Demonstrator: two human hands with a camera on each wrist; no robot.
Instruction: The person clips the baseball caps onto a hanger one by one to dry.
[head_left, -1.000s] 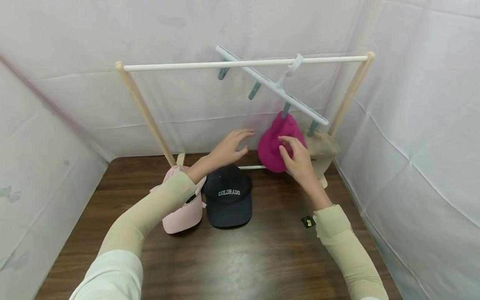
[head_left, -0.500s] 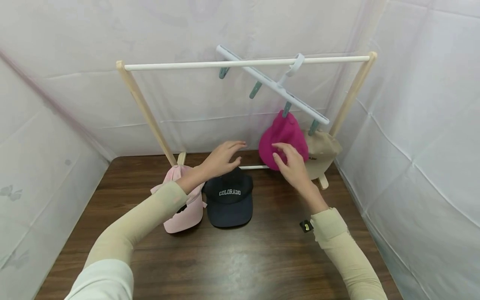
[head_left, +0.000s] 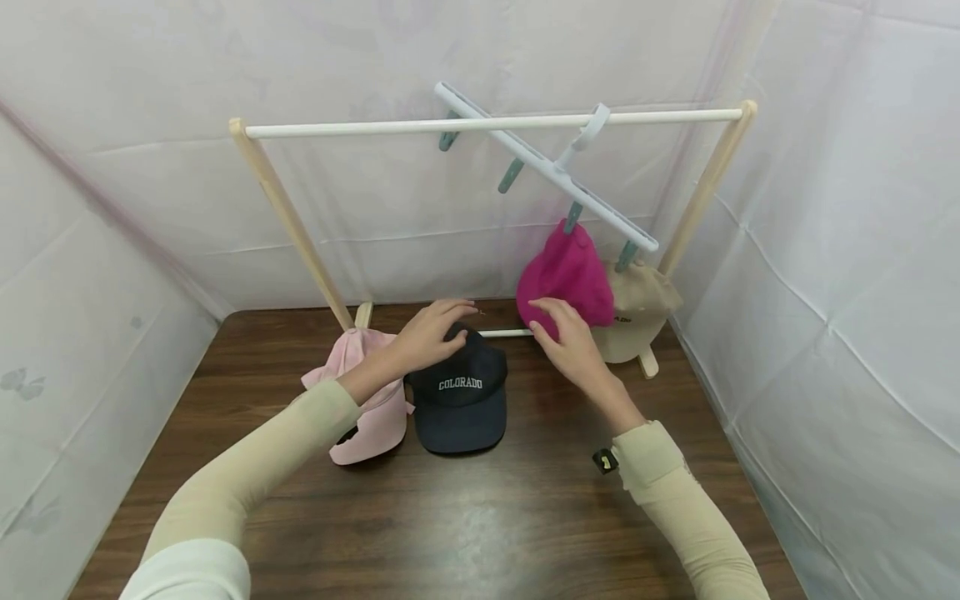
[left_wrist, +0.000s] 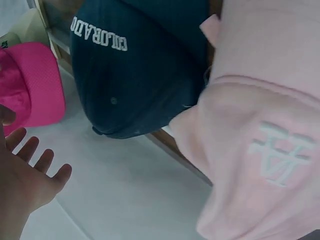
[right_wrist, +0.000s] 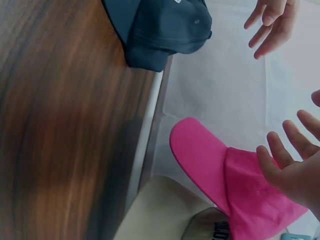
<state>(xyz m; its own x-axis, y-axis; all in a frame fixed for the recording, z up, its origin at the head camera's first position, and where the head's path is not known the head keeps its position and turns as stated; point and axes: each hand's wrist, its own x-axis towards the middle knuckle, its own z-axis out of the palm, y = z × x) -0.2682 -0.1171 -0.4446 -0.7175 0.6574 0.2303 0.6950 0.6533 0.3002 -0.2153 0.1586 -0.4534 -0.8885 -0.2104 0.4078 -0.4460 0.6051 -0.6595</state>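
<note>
My left hand (head_left: 429, 337) hovers over the back of the navy cap (head_left: 460, 387), which reads COLORADO, its fingers loosely bent around nothing. My right hand (head_left: 567, 340) is in front of the magenta cap (head_left: 564, 271), also with relaxed, spread fingers and nothing in them. That magenta cap hangs from a teal clip (head_left: 573, 217) on a pale blue hanger (head_left: 551, 171). Behind it a beige cap (head_left: 641, 312) hangs from the end clip. To the left a pink cap (head_left: 375, 429) sits on the table, partly covered by my left forearm; its white emblem shows in the left wrist view.
A rack with a white rail (head_left: 360, 129) and wooden posts (head_left: 288, 221) stands at the back of the brown table (head_left: 480, 525). Two other clips (head_left: 511, 176) on the hanger bear no cap. A small black tag (head_left: 604, 461) lies near my right sleeve. White sheeting surrounds the table.
Both hands have moved down and to the left, the left one coming over the navy cap. The hung caps stay on their clips, and the two on the table have not moved.
</note>
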